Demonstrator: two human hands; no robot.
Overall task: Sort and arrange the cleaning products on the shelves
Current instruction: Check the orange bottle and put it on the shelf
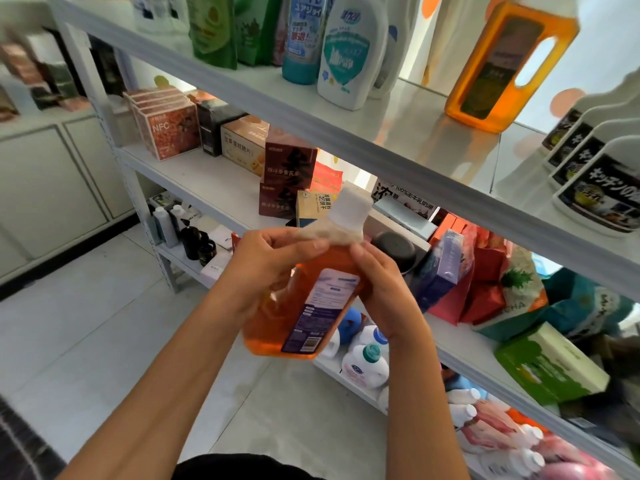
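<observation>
White shelving unit (408,147) fills the right side, several tiers. Top shelf: orange handled jug (502,64) standing upright near the right, white bottle with teal label (349,53) left of it, blue bottle (303,39) and green pouches (214,29) further left, white spray bottles with black labels (595,174) at far right. Second shelf: boxes, incl. red NFC boxes (166,129) and brown tea boxes (289,161). Lower tiers: bags, small white bottles (365,363).

Orange bottle (304,306) with white cap (349,209) held in front of the shelves, mid-frame, tilted, cap up toward the second shelf, not resting on any shelf. Left hand (266,268) wraps the bottle's shoulder, fingers curled round it. Right hand (381,292) grips the bottle's right side, fingers curled, thumb near the neck.
</observation>
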